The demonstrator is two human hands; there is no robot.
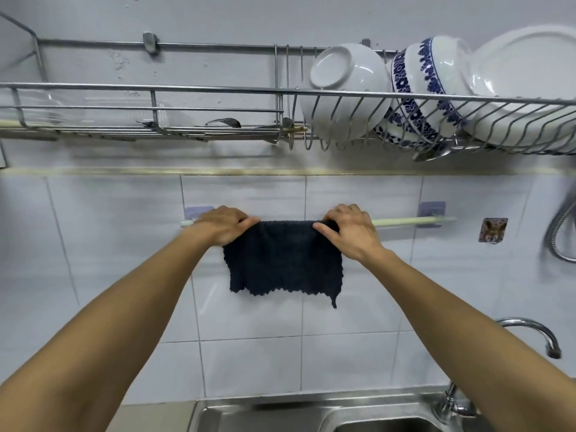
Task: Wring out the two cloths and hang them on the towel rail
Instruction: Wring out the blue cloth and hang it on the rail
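A dark navy cloth [285, 263] hangs draped over the pale towel rail [411, 221] on the tiled wall, its scalloped lower edge loose. My left hand [223, 224] grips the cloth's top left corner at the rail. At the top right corner, my right hand [349, 230] pinches the cloth between thumb and fingers. The rail's left part is hidden behind my hands and the cloth; its right part is bare. A second cloth is not in view.
Above hangs a wire dish rack [218, 88] holding white bowls [346, 88], a blue-patterned bowl [424, 88] and plates [526, 82]. A steel sink [265, 416] lies below, with a faucet [536, 335] at the right. A hose [561, 232] and a wall hook [493, 229] sit further right.
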